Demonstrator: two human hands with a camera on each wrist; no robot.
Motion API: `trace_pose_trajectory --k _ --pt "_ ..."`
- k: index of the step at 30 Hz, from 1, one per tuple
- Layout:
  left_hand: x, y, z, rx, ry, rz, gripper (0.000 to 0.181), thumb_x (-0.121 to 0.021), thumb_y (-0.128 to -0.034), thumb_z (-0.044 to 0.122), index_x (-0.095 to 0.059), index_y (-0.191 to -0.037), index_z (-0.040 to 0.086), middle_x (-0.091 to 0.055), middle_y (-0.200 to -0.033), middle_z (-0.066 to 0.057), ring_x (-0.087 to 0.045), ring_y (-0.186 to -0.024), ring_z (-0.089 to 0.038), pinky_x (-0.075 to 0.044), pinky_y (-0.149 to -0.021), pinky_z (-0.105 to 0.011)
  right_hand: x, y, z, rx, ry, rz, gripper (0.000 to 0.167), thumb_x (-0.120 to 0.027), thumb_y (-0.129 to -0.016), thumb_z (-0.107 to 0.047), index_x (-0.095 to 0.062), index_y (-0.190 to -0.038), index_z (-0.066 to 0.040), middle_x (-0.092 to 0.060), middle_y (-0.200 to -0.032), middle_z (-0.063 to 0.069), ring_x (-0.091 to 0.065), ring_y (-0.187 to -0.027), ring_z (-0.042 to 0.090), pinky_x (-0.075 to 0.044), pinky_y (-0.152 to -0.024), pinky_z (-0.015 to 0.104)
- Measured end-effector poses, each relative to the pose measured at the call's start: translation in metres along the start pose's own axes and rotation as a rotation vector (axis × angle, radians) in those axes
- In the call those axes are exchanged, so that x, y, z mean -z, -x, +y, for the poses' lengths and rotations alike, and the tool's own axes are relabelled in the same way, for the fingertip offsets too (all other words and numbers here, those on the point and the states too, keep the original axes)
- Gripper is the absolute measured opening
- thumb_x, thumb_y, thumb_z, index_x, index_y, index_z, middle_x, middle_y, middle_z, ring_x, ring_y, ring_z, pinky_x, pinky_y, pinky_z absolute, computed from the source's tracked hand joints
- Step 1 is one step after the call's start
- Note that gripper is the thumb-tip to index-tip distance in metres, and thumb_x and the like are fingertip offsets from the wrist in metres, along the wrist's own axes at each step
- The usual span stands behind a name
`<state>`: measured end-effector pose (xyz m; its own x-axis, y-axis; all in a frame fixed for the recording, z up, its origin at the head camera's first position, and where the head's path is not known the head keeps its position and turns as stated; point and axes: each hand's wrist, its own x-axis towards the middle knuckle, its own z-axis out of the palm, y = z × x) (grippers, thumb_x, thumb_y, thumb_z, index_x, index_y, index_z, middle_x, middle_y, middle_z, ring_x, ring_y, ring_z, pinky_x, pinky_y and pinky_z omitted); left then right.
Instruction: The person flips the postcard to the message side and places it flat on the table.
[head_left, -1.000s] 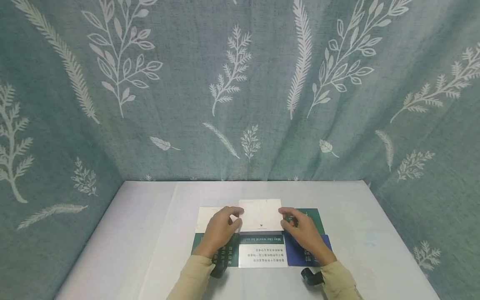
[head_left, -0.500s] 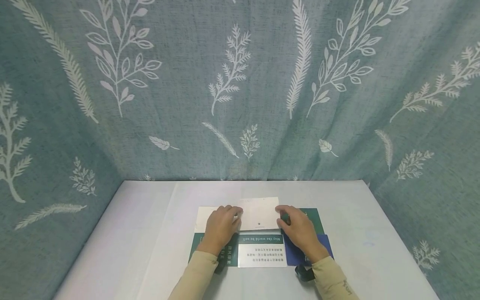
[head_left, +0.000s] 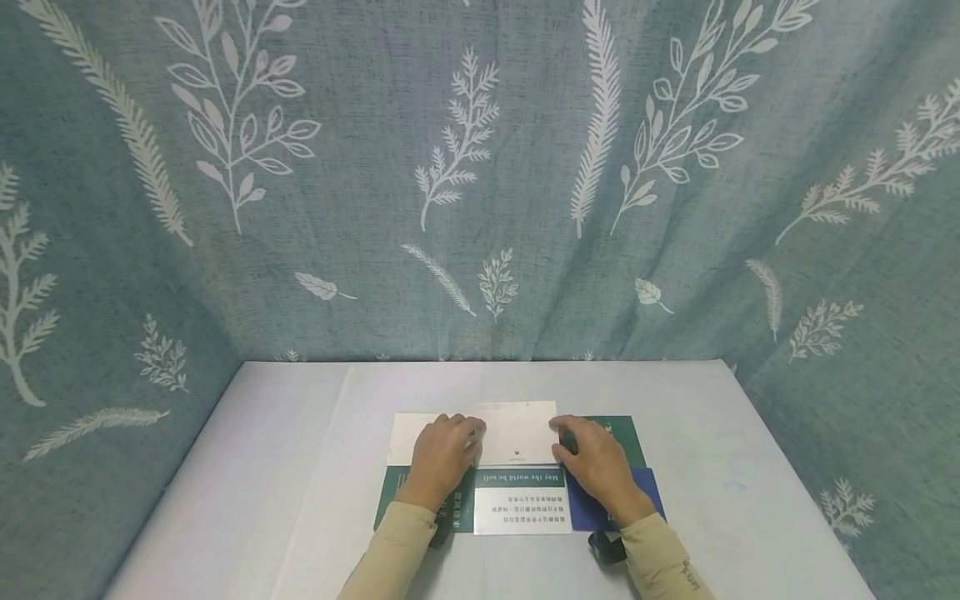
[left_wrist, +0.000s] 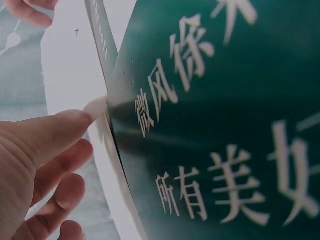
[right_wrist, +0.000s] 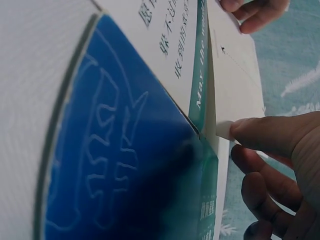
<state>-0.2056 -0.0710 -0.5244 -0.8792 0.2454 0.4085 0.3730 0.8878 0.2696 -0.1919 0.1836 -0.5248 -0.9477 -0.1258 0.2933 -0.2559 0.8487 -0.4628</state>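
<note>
A white card (head_left: 517,433) with a small dark mark lies between my hands at the top middle of a block of cards. My left hand (head_left: 438,458) holds its left edge, and in the left wrist view the thumb (left_wrist: 75,120) is at its near corner. On the opposite edge my right hand (head_left: 600,471) has thumb and forefinger at the corners. The right wrist view shows the card's near edge beside a green-and-white card (head_left: 522,510) printed "May the world be soft". A blue card (right_wrist: 125,135) and a dark green card (left_wrist: 225,100) lie under the wrists.
A cream card (head_left: 402,442) is at the upper left of the block, partly behind the left hand. Another green card (head_left: 632,437) sits at the upper right. All rest on a white table (head_left: 300,467), with a leaf-patterned curtain (head_left: 375,167) behind it.
The white card has shifted slightly left, rising a little in view and then coming down nearer the lower row. Both hands have moved along with it, still at its sides.
</note>
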Motion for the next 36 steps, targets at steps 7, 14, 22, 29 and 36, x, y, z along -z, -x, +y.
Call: trace_pose_trajectory --k 7,14,22,29,36 --pt "-0.0008 -0.0001 0.001 0.005 -0.015 -0.008 0.03 -0.088 -0.0788 0.02 -0.077 -0.107 0.021 -0.076 -0.096 0.004 -0.062 -0.077 -0.01 -0.053 -0.07 -0.027 -0.0046 -0.0005 0.0016 0.009 0.033 0.005 0.039 -0.084 -0.083 -0.016 -0.07 -0.12 -0.014 -0.071 -0.102 -0.002 -0.051 -0.078 0.012 -0.048 -0.07 0.034" --pt "-0.002 -0.0012 0.0008 0.005 -0.039 -0.016 0.032 -0.088 -0.0789 0.02 -0.076 -0.109 0.021 -0.075 -0.098 0.004 -0.063 -0.08 -0.011 -0.054 -0.072 -0.028 -0.0066 -0.0016 -0.0005 0.013 0.052 0.012 0.04 -0.085 -0.082 -0.015 -0.071 -0.119 -0.013 -0.07 -0.098 -0.003 -0.054 -0.079 0.012 -0.049 -0.068 0.033" --pt "-0.0021 -0.0015 0.0007 0.007 -0.042 -0.021 0.029 -0.088 -0.0786 0.018 -0.077 -0.106 0.021 -0.075 -0.094 0.004 -0.064 -0.08 -0.012 -0.055 -0.072 -0.029 -0.0086 -0.0021 -0.0011 0.004 0.077 -0.001 0.04 -0.085 -0.082 -0.017 -0.072 -0.12 -0.013 -0.07 -0.099 -0.002 -0.06 -0.085 0.015 -0.054 -0.077 0.039" --pt "-0.0026 -0.0024 0.0019 0.022 -0.044 -0.035 0.027 -0.087 -0.0796 0.018 -0.078 -0.105 0.021 -0.075 -0.095 0.004 -0.065 -0.081 -0.012 -0.055 -0.072 -0.029 -0.0086 -0.0018 -0.0004 0.009 0.075 0.007 0.038 -0.086 -0.081 -0.017 -0.074 -0.118 -0.014 -0.071 -0.1 -0.001 -0.064 -0.09 0.018 -0.056 -0.08 0.041" --pt "-0.0069 -0.0027 0.0027 0.023 -0.039 -0.05 0.025 -0.085 -0.0817 0.018 -0.078 -0.105 0.02 -0.075 -0.095 0.003 -0.063 -0.08 -0.012 -0.053 -0.069 -0.028 -0.0096 -0.001 0.0014 0.004 0.073 0.004 0.04 -0.087 -0.08 -0.017 -0.074 -0.117 -0.014 -0.071 -0.102 -0.001 -0.067 -0.098 0.022 -0.056 -0.084 0.044"
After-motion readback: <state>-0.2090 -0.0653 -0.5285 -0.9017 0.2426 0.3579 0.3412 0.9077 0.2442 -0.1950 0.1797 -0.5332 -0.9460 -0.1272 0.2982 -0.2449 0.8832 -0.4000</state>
